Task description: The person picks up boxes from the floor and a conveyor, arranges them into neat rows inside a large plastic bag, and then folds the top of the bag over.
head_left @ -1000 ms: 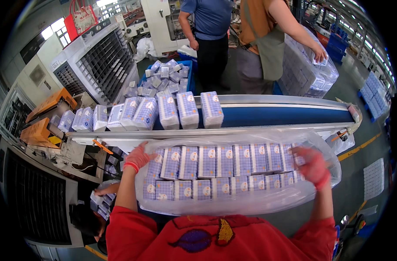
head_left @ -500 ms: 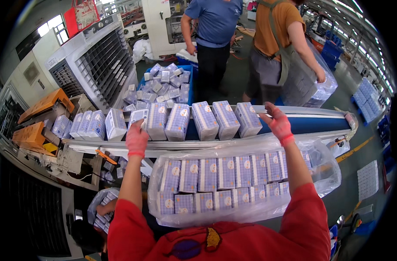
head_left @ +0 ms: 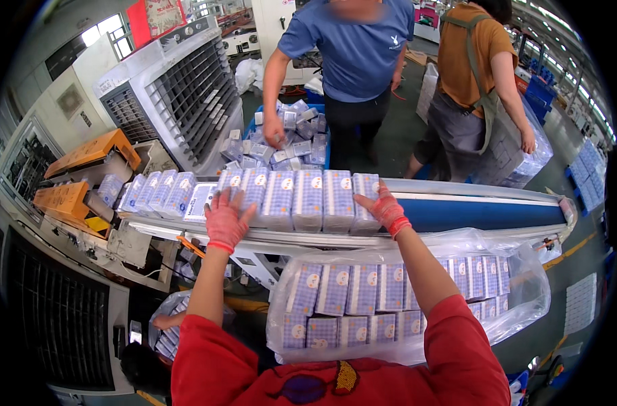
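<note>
Both hands [head_left: 228,220] [head_left: 385,210], splayed wide, have upright checked packs [head_left: 308,201] between them on the conveyor [head_left: 477,216].

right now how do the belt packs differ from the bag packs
The belt packs stand in one row; the bag packs sit in two rows. The belt packs are on a blue belt, while the bag packs are inside a clear bag. The left hand and right hand touch belt packs, but neither touches the bag packs. Both show blue-and-white checks.
</note>
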